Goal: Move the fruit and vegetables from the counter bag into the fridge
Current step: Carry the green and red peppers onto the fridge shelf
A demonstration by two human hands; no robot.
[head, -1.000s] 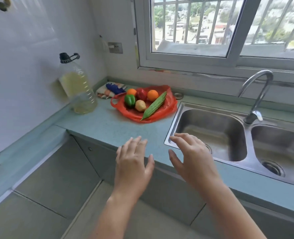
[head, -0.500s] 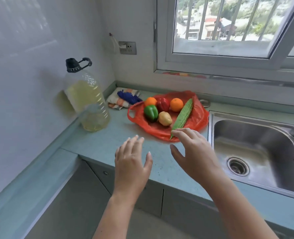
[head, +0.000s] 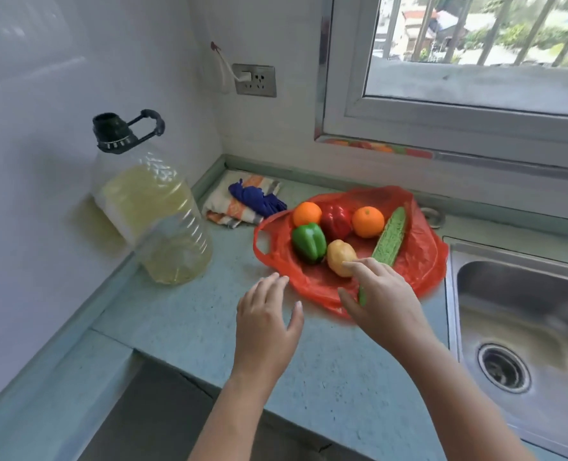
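Observation:
A red plastic bag [head: 422,257] lies spread open on the blue-green counter [head: 189,314]. On it sit two oranges [head: 307,213] [head: 368,222], a red pepper [head: 336,221], a green pepper [head: 309,242], a yellow lemon-like fruit [head: 339,256] and a long bumpy green gourd [head: 389,237]. My right hand [head: 380,301] hovers open over the bag's near edge, covering the gourd's lower end, fingertips beside the yellow fruit. My left hand [head: 266,324] is open above the counter, just left of the bag, holding nothing.
A large oil bottle [head: 153,211] stands left of the bag by the wall. A folded cloth with a blue glove [head: 246,202] lies in the corner behind. The steel sink [head: 522,321] opens to the right. A wall socket [head: 256,79] and window are above.
The view has closed in on the bag. Both hands have moved forward; my right hand now reaches over the bag's near edge and the gourd's tip.

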